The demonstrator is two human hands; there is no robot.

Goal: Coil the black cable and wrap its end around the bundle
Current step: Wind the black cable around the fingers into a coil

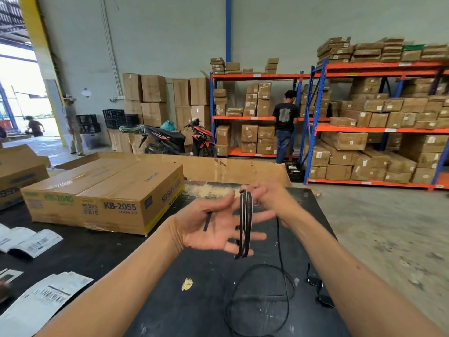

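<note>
Left hand (213, 227), at the centre of the frame, is spread wide open, palm up, with several loops of the black cable (245, 224) wound around its fingers and one short end lying across the palm. Right hand (264, 198), just behind it, is closed around the top of the loops. More cable hangs down to slack rings on the black table (194, 312). Two cardboard boxes (116, 198) sit at left.
</note>
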